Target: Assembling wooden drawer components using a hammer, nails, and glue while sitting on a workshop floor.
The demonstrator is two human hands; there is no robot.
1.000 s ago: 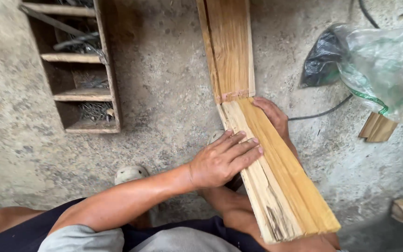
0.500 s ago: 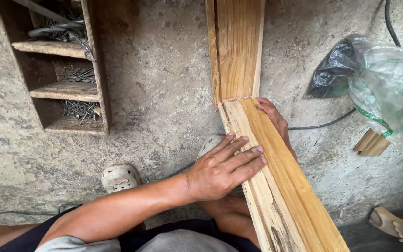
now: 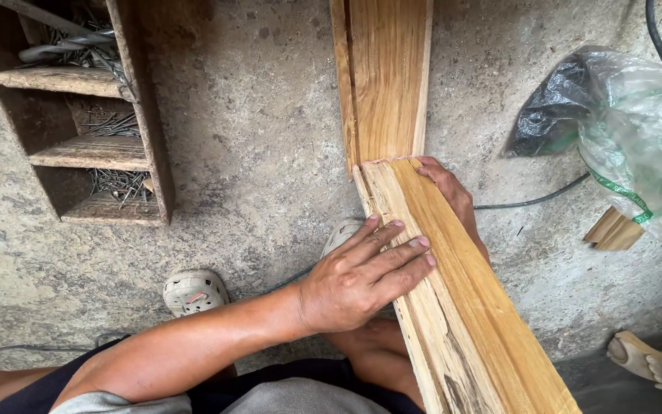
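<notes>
A long yellow-brown wooden plank (image 3: 461, 307) lies slanted across my lap, its far end resting on another plank (image 3: 385, 77) that runs up the concrete floor. My left hand (image 3: 362, 272) lies flat on the near plank's left edge, fingers spread and pointing right. My right hand (image 3: 450, 192) reaches under and round the plank's right edge near its far end, fingers curled on the wood. My right forearm is mostly hidden beneath the plank.
A wooden compartment box (image 3: 93, 115) holding nails stands at the upper left. A clear and black plastic bag (image 3: 622, 130) lies at the right over wood offcuts (image 3: 613, 230). A black cable (image 3: 530, 203) crosses the floor. My shoes (image 3: 193, 290) sit below the plank.
The view has shifted closer and slightly left. My left hand has slid a little further onto the plank; my right hand keeps its hold at the plank's far end.
</notes>
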